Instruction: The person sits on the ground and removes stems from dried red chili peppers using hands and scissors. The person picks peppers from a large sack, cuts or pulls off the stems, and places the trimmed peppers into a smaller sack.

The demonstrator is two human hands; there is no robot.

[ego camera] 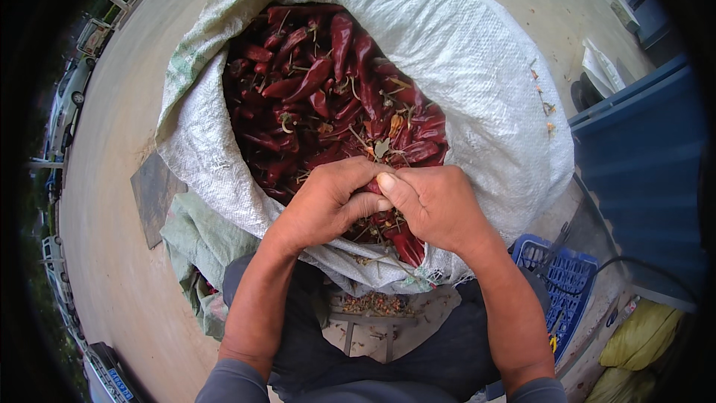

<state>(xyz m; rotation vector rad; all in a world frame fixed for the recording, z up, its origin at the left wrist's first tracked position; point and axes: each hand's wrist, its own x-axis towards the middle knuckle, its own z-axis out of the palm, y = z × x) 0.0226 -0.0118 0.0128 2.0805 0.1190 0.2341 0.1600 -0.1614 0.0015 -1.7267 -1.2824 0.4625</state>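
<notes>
A large white woven sack (498,101) stands before me with its mouth rolled wide. It is filled with dried red chili peppers (313,81), mixed with stems and bits of dry leaf. Over the near part of the opening, my left hand (327,198) and my right hand (439,204) meet, thumbs almost touching. Between them they grip one red chili pepper (370,186), most of it hidden by the fingers. Just beyond my fingers lies a pale leaf scrap (382,148) on the heap.
A greenish woven sack (207,246) slumps at left beside a dark flat board (156,198). To the right are a blue plastic crate (570,291), a blue metal panel (643,179) and yellow sacks (640,336). Stem debris (375,303) lies between my knees. Parked vehicles line the far left.
</notes>
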